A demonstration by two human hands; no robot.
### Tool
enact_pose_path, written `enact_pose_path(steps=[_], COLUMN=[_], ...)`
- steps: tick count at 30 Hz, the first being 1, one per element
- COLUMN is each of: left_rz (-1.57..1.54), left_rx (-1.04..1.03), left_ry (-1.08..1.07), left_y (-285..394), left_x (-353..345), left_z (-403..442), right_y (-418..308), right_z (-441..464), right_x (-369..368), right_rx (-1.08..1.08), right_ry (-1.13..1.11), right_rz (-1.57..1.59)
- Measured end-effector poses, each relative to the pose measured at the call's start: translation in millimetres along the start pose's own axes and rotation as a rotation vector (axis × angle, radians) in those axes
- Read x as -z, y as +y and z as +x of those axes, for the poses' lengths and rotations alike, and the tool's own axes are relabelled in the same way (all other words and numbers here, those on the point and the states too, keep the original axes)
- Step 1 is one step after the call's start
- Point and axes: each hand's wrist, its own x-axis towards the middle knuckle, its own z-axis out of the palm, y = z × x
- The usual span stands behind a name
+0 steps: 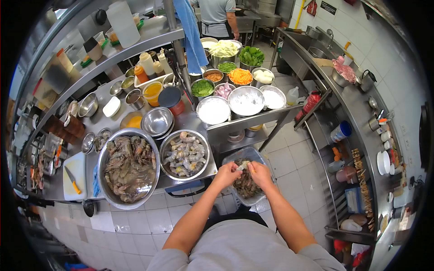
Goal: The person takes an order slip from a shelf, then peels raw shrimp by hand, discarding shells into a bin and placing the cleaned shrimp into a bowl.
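Observation:
Between my two hands is a greyish peeled-looking shrimp (pixel 243 165), pinched at both ends. My left hand (pixel 227 175) closes on its left side and my right hand (pixel 259 174) on its right side. Both are over a clear plastic bin (pixel 258 199) that holds a heap of brownish shrimp shells and heads (pixel 246 186). To the left, a steel bowl (pixel 207 159) on the counter edge holds peeled shrimp (pixel 184 156). Beside it a larger steel basin (pixel 156 177) contains whole shrimp (pixel 129 158) in murky liquid.
An orange-handled knife (pixel 72 179) lies on a white cutting board (pixel 80 195) at the left. Pots of cut vegetables, including shredded carrot (pixel 240 76), stand beyond the bin. Another person (pixel 217 18) is at the back. A steel counter (pixel 350 99) runs along the right.

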Motion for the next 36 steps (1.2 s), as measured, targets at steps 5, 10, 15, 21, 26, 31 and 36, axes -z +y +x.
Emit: enact_pose_path(steps=[5,10,15,21,26,31,36], left_rz=[-0.448,-0.811,-0.072,0.223,0.555,0.736,0.832], left_rx=[0.251,0.203,-0.162,-0.222,0.088,0.454,0.55], left_ry=[-0.171,-0.007,0.429,0.844,1.028,0.968,0.607], left_y=[-6,4,10,14,-39,-107,-83], left_x=[20,47,107,202,304,384,388], left_z=[-12,-33,-46,-101,-164,-219,-242], right_y=[39,73,93,102,126,131,125], right_z=[17,5,-15,-32,-39,-38,-32], right_x=[-1,2,-14,-15,-18,-19,-29], right_rx=[-0.252,-0.134,-0.252,-0.329,-0.477,-0.509,-0.498], right_ry=[-0.001,-0.323,-0.381,-0.394,-0.406,-0.424,-0.474], right_rz=[0.108,0.068,0.125,0.187,0.356,0.38,0.369])
